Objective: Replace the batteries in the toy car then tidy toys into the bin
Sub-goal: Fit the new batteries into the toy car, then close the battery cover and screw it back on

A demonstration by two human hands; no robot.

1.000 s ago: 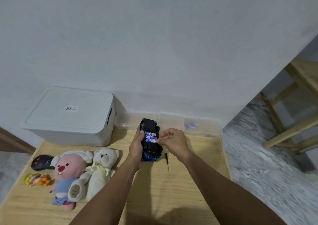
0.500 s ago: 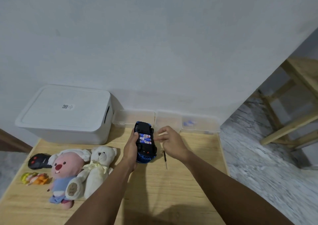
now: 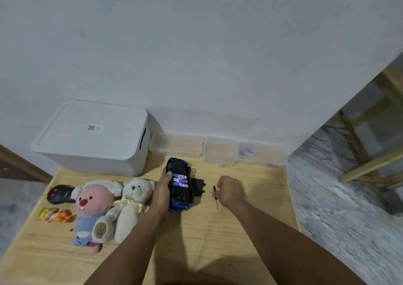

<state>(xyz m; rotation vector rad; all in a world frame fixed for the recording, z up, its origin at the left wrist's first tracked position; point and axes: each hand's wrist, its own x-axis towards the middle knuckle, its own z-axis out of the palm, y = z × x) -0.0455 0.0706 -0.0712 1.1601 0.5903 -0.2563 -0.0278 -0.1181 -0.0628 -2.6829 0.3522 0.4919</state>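
While stuffed toys (image 3: pixel 104 210) wait on the bench (image 3: pixel 207 241), the left hand (image 3: pixel 162 192) grips the upturned toy car (image 3: pixel 180 185), batteries (image 3: pixel 180 180) seated. The right hand (image 3: pixel 230 190), loosely curled, holds nothing beside the screwdriver (image 3: pixel 216 197). The battery cover (image 3: pixel 199 186) lies off; farther back, the bin (image 3: pixel 93 138) stays lidded, tidying unstarted.

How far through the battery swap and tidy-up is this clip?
Batteries sit in the upturned toy car, held by the left hand. The cover lies off beside it; the right hand is at the screwdriver. Left: refit the cover, then move the toys into the lidded bin.
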